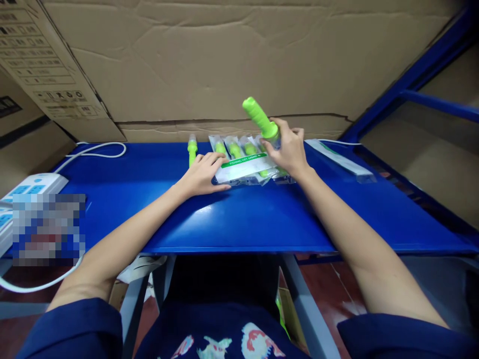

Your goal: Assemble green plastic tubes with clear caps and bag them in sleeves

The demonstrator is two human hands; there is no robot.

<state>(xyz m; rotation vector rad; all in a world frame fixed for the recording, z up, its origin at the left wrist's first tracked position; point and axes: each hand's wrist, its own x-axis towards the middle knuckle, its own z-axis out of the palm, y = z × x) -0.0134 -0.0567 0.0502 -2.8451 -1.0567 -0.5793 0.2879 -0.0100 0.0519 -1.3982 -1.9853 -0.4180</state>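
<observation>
A lime-green fishing net light is gripped near its clear end by my right hand, its ribbed handle tilted up and to the left. My left hand rests with spread fingers on the left end of a clear bag with a white and green card reading "FISHING NET LIGHT". Under and behind that bag lie several bagged green lights in a row. One unbagged green light stands out just left of them, its lower end hidden behind my left hand.
At the right, another flat bag with a card lies on the blue table. A white power strip and cable are on the left. Cardboard walls the back; a blue metal frame rises at right.
</observation>
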